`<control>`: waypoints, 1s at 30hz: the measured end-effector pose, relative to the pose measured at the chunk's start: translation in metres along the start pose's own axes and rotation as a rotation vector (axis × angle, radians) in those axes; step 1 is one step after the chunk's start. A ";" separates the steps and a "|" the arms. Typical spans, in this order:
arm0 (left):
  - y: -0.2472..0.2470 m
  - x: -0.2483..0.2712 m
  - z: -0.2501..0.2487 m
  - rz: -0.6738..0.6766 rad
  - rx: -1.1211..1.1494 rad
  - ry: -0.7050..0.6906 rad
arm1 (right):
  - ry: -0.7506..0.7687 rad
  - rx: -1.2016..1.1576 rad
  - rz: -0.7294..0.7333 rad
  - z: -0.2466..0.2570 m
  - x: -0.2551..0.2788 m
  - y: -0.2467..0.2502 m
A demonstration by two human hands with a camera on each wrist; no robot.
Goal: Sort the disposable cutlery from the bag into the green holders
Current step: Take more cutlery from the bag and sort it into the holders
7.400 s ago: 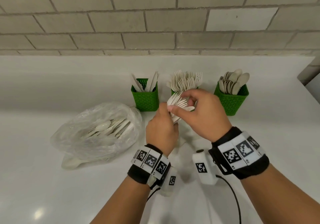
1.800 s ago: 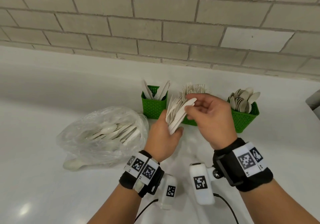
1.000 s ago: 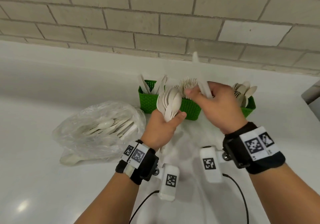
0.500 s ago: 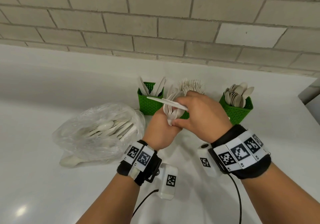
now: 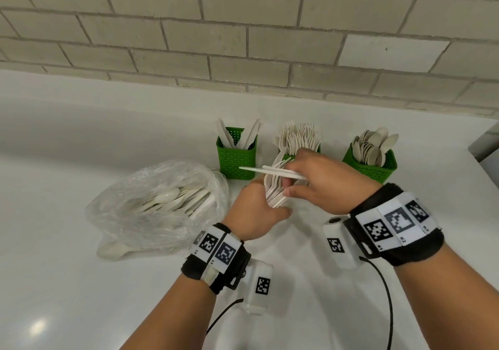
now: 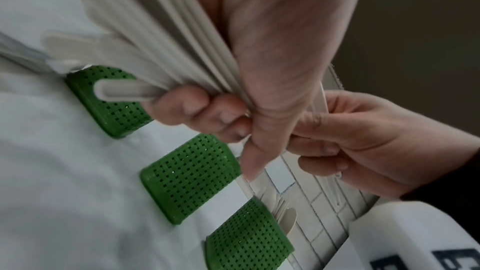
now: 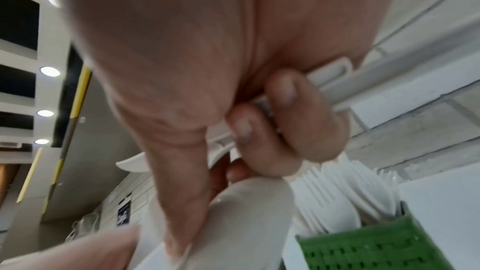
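The disposable cutlery lay partly in the clear plastic bag [image 5: 151, 203] on the white counter [image 5: 67, 282], partly upright in three green holders [image 5: 237, 157] by the wall. The left hand [image 5: 253, 214] gripped a fanned bundle of utensils [image 5: 274, 190] by their handles; the right hand [image 5: 326, 185] pinched one thin knife [image 5: 267, 170] crosswise. It looked light, stiff and slick, best held mid-handle, lest the bundle splay.

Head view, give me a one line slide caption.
Left hand grips a cutlery bundle while right hand holds one knife before three green holders.
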State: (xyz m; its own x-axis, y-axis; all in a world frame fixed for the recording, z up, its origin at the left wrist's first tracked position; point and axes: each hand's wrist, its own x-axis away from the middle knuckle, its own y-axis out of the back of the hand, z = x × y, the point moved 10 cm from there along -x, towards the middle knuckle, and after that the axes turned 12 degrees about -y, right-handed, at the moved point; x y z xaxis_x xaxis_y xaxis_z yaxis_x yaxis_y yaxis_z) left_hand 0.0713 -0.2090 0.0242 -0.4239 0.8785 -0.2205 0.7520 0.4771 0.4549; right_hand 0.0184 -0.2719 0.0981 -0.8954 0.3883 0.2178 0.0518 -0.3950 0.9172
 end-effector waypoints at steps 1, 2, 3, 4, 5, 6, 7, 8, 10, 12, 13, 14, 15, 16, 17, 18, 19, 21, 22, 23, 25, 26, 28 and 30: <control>0.001 0.000 0.000 -0.006 0.023 -0.009 | 0.015 -0.037 -0.011 -0.003 0.001 0.006; 0.002 -0.001 0.001 -0.015 0.038 -0.017 | 0.024 -0.074 -0.024 -0.007 0.002 0.011; 0.003 -0.001 0.001 -0.020 0.041 -0.023 | 0.026 -0.104 -0.035 -0.010 0.002 0.016; 0.003 -0.001 0.001 -0.021 0.038 -0.028 | 0.023 -0.120 -0.040 -0.013 0.002 0.019; 0.003 0.000 0.001 -0.019 0.037 -0.035 | 0.022 -0.125 -0.044 -0.014 0.002 0.020; 0.003 0.000 0.001 -0.015 0.035 -0.040 | 0.020 -0.120 -0.045 -0.015 0.002 0.021; 0.003 0.002 0.002 -0.012 0.026 -0.038 | 0.019 -0.117 -0.044 -0.014 0.003 0.020; 0.003 0.003 0.004 -0.016 0.014 -0.030 | 0.016 -0.124 -0.043 -0.014 0.004 0.020; 0.005 0.005 0.008 -0.038 -0.005 -0.017 | -0.002 -0.134 -0.034 -0.014 0.005 0.017; 0.006 0.005 0.010 -0.055 -0.025 -0.015 | -0.036 -0.114 -0.027 -0.017 0.004 0.013; 0.005 0.005 0.010 -0.055 -0.030 -0.022 | -0.054 -0.131 -0.034 -0.019 0.003 0.014; 0.004 0.005 0.009 -0.049 -0.026 -0.032 | -0.073 -0.160 -0.041 -0.020 0.003 0.015; 0.003 0.005 0.008 -0.041 -0.014 -0.038 | -0.097 -0.174 -0.037 -0.022 0.003 0.016; 0.001 0.005 0.008 -0.030 -0.006 -0.036 | -0.124 -0.164 -0.021 -0.025 0.003 0.015; -0.001 0.006 0.009 -0.021 -0.005 -0.029 | -0.151 -0.137 0.004 -0.027 0.004 0.013; -0.002 0.006 0.011 -0.016 -0.008 -0.020 | -0.174 -0.117 0.027 -0.029 0.005 0.011; -0.004 0.007 0.012 -0.015 -0.012 -0.018 | -0.193 -0.115 0.036 -0.031 0.005 0.011; -0.006 0.008 0.010 -0.024 -0.018 -0.031 | -0.235 -0.136 0.028 -0.035 0.004 0.011; -0.007 0.009 0.009 -0.031 -0.018 -0.035 | -0.254 -0.150 0.011 -0.037 0.003 0.012; -0.008 0.009 0.010 -0.038 -0.017 -0.038 | -0.273 -0.160 -0.008 -0.040 0.002 0.012; -0.008 0.010 0.012 -0.056 -0.020 -0.039 | -0.299 -0.195 -0.049 -0.045 0.001 0.012; -0.008 0.010 0.013 -0.059 -0.027 -0.037 | -0.306 -0.220 -0.068 -0.048 0.001 0.013; -0.007 0.011 0.014 -0.051 -0.061 -0.030 | -0.306 -0.242 -0.081 -0.050 0.001 0.014; -0.006 0.012 0.015 -0.056 -0.090 -0.023 | -0.304 -0.249 -0.059 -0.052 0.000 0.012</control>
State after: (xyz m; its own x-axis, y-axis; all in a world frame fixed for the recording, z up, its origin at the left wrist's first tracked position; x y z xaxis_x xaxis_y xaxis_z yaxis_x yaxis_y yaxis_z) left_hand 0.0692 -0.2007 0.0059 -0.4513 0.8514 -0.2672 0.6784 0.5219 0.5171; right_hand -0.0035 -0.3202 0.0920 -0.7203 0.6302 0.2900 -0.1379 -0.5397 0.8305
